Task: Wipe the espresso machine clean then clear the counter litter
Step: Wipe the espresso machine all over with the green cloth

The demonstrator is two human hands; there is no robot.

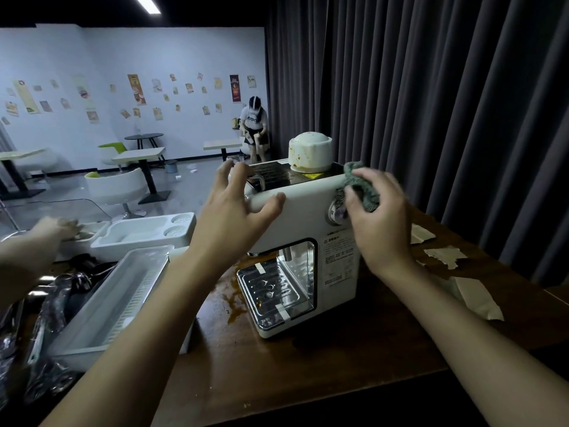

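A white espresso machine [308, 211] stands on the brown wooden counter [308, 365]. My right hand [378, 223] grips a grey-green cloth [360, 186] and presses it against the machine's upper front, beside the round silver knob [337, 214]. My left hand [237, 211] is spread open at the machine's top left corner, thumb resting on its front edge. A stained white upturned cup [311, 152] sits on top of the machine. Brown coffee spill [234, 300] lies on the counter by the drip tray [271, 291]. Torn paper scraps [443, 255] lie to the right.
A clear plastic bin [114, 300] and white trays [144, 232] sit left of the machine, with black plastic-wrapped items [58, 303] beyond. Another person's hand [52, 232] reaches in at far left. A dark curtain [431, 103] hangs behind. A person [254, 127] stands in the far room.
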